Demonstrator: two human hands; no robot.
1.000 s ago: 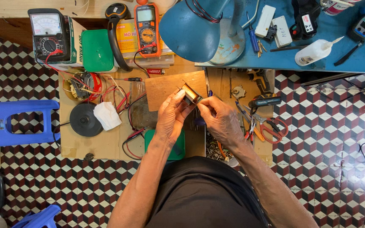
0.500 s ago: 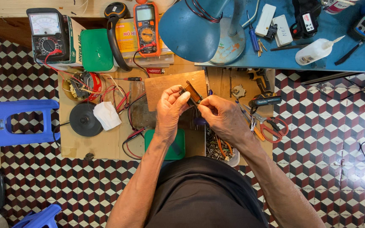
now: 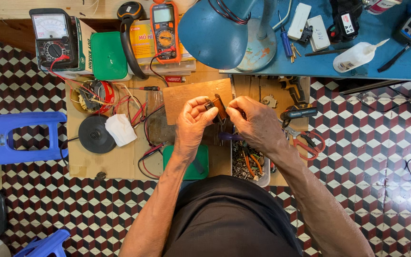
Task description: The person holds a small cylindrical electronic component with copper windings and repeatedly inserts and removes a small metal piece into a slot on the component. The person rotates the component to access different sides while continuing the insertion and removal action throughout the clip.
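From the head camera, looking down, the two hands are meeting over a brown wooden board [image 3: 193, 97] on the low work table [image 3: 120, 162]. A second ago the hands were lower and the small part was lying slanted between them; now they are sitting a bit higher, and the part is standing more upright, so it looks like it is being turned for a better look or a better hold. The left hand [image 3: 192, 124] is curling its fingers closed around the left side of the small brown and black part [image 3: 217, 107]. The right hand [image 3: 255, 123] is pinching the other side with thumb and fingertips. The part is small, flat and rusty brown with a dark end, and it is too small to tell more. Below the right hand, a clear tub of screws and bits [image 3: 249, 165] is waiting. A green pad [image 3: 193, 164] is lying under the left wrist. A blue lamp [image 3: 215, 31] is hanging over the board, and an orange meter [image 3: 165, 28] is resting behind.
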